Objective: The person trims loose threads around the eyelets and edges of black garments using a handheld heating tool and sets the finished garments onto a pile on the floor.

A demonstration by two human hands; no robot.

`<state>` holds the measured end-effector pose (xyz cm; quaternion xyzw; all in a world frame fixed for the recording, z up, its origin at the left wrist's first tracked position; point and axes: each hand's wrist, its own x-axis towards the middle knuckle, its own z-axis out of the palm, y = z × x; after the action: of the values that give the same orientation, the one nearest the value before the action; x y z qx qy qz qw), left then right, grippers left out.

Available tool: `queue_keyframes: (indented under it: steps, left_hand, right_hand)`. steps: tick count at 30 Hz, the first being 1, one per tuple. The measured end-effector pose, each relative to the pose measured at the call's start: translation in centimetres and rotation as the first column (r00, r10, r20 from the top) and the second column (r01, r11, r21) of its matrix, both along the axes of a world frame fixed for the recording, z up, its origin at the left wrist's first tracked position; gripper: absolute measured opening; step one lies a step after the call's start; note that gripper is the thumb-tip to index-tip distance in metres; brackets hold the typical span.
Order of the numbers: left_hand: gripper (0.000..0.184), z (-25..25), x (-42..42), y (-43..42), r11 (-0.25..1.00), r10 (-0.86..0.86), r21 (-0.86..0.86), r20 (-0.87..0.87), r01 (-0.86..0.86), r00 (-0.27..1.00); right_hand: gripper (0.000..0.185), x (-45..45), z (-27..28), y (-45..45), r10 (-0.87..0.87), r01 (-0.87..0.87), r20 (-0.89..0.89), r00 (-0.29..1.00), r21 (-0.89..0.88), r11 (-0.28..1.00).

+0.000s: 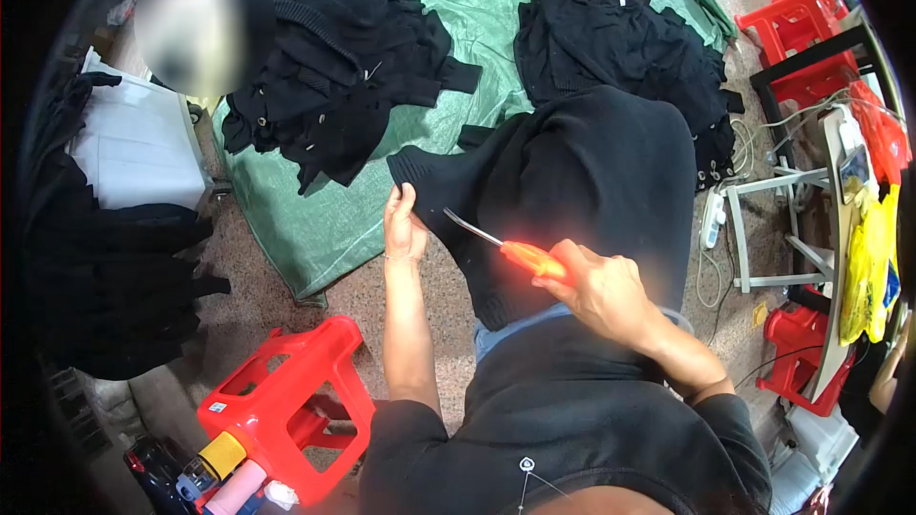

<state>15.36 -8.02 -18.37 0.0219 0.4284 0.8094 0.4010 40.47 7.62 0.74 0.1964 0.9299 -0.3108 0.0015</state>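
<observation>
A black knit garment (611,162) lies spread over my lap, one ribbed cuff (412,168) reaching out to the left. My left hand (405,226) is closed on the edge of that cuff, thumb in front and some fingers hidden. In my right hand (611,296) is an orange-handled tool (534,260) with a thin metal shaft that curves at the tip. The tip is over the garment, a little right of my left hand; whether it touches the cloth I cannot tell.
Piles of black garments (334,48) cover a green sheet (477,0) ahead. A red stool (329,348) with thread spools (224,455) stands at lower left. More black clothing (114,277) hangs at left. A table edge (830,257), cables and red stools (797,29) line the right.
</observation>
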Motion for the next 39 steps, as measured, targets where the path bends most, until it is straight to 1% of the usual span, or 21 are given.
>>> queue_keyframes:
  steps: [1, 6, 9, 11, 12, 14, 15, 16, 18, 19, 20, 22, 24, 26, 27, 28, 31, 33, 35, 38, 39]
  left_hand:
    - [0.035, 0.1, -0.1, -0.1, 0.999, 0.006, -0.037, 0.085, -0.003, 0.996]
    - [0.038, -1.3, -0.4, -0.5, 0.995, 0.013, -0.095, 0.072, -0.006, 0.997]
    - [0.041, -2.3, -0.9, -0.9, 0.986, 0.080, -0.157, 0.109, -0.062, 0.991]
    - [0.045, -3.7, -1.4, -1.8, 0.983, 0.118, -0.175, 0.340, -0.061, 0.933]
    - [0.042, -3.7, -1.0, -1.9, 0.985, 0.090, -0.171, 0.355, -0.030, 0.931]
    - [0.036, -4.2, 1.2, -1.6, 0.953, 0.011, -0.288, 0.346, 0.095, 0.938]
    - [0.031, -4.4, 2.0, -1.8, 0.918, -0.070, -0.346, 0.339, 0.194, 0.938]
    - [0.031, -4.3, 2.5, -2.1, 0.917, -0.071, -0.347, 0.345, 0.197, 0.936]
    - [0.030, -3.6, 2.7, -2.5, 0.943, -0.120, -0.252, 0.356, 0.219, 0.927]
    - [0.028, -3.0, 3.0, -2.5, 0.963, -0.090, -0.210, 0.346, 0.171, 0.934]
    - [0.028, -2.4, 3.3, -2.4, 0.962, -0.090, -0.212, 0.342, 0.170, 0.935]
    - [0.027, -1.4, 3.7, -2.1, 0.984, -0.024, -0.166, 0.226, 0.063, 0.974]
    - [0.027, -1.4, 3.1, -2.4, 0.982, -0.054, -0.170, 0.192, 0.087, 0.980]
    - [0.028, -2.1, 2.3, -2.8, 0.989, -0.045, -0.132, 0.196, 0.072, 0.980]
    - [0.030, -2.0, 2.2, -2.9, 0.983, -0.043, -0.169, 0.147, 0.068, 0.988]
    - [0.030, -1.9, 2.2, -3.1, 0.983, -0.043, -0.170, 0.145, 0.068, 0.988]
    - [0.033, -1.9, 2.8, -4.3, 0.980, -0.018, -0.193, 0.181, 0.054, 0.983]
    - [0.030, -2.5, 3.2, -4.7, 0.961, 0.027, -0.275, 0.190, 0.027, 0.981]
    - [0.031, -2.8, 3.5, -5.0, 0.962, 0.031, -0.272, 0.173, 0.017, 0.984]
    - [0.035, -2.6, 3.3, -4.7, 0.965, 0.041, -0.262, 0.163, 0.003, 0.986]
    - [0.035, -2.4, 3.2, -4.4, 0.965, 0.045, -0.260, 0.151, -0.005, 0.988]
  right_hand:
    - [0.040, 0.3, 0.0, 0.0, 0.016, -0.016, 0.039, 0.999, 0.011, 1.000]
    - [0.040, 1.5, -0.4, 0.1, 0.030, -0.031, 0.066, 0.997, 0.024, 0.999]
    - [0.040, 1.8, 0.2, 0.4, 0.023, -0.024, 0.065, 0.998, 0.024, 0.999]
    - [0.039, 2.2, 0.7, 0.6, -0.025, 0.025, 0.012, 1.000, -0.015, 1.000]
    - [0.039, 2.4, 1.0, 0.8, -0.065, 0.064, -0.035, 0.997, -0.031, 0.997]
    - [0.037, 2.8, 1.7, 1.1, -0.099, 0.099, 0.006, 0.995, -0.003, 0.995]
    - [0.037, 3.0, 1.7, 1.2, -0.107, 0.107, 0.008, 0.994, 0.008, 0.994]
    - [0.038, 3.2, 1.7, 1.2, -0.104, 0.104, 0.021, 0.994, 0.004, 0.995]
    - [0.038, 3.7, 1.5, 1.1, -0.087, 0.087, 0.024, 0.996, -0.006, 0.996]
    - [0.038, 3.8, 1.4, 1.1, -0.071, 0.071, 0.023, 0.997, -0.015, 0.997]
    - [0.038, 3.9, 1.4, 1.0, -0.070, 0.071, 0.018, 0.997, -0.016, 0.997]
    - [0.039, 4.0, 1.4, 0.9, 0.003, -0.001, 0.077, 0.997, -0.023, 1.000]
    - [0.039, 4.0, 1.4, 0.8, 0.020, -0.020, 0.040, 0.999, -0.010, 1.000]
    - [0.041, 4.3, 1.6, 1.0, 0.062, -0.066, 0.125, 0.990, 0.031, 0.997]
    - [0.041, 4.5, 1.7, 1.1, 0.060, -0.065, 0.122, 0.991, 0.032, 0.997]
    - [0.042, 4.8, 1.8, 1.2, 0.093, -0.099, 0.131, 0.987, 0.036, 0.994]
    - [0.044, 5.5, 2.4, 1.1, 0.143, -0.147, 0.158, 0.977, 0.017, 0.989]
    - [0.045, 5.8, 2.5, 1.2, 0.158, -0.161, 0.168, 0.973, 0.004, 0.987]
    - [0.046, 6.3, 2.5, 1.4, 0.205, -0.218, 0.206, 0.957, 0.038, 0.975]
    - [0.046, 6.8, 3.4, 2.0, 0.208, -0.231, 0.291, 0.934, 0.048, 0.972]
    - [0.046, 6.9, 3.6, 2.0, 0.216, -0.239, 0.288, 0.933, 0.047, 0.970]
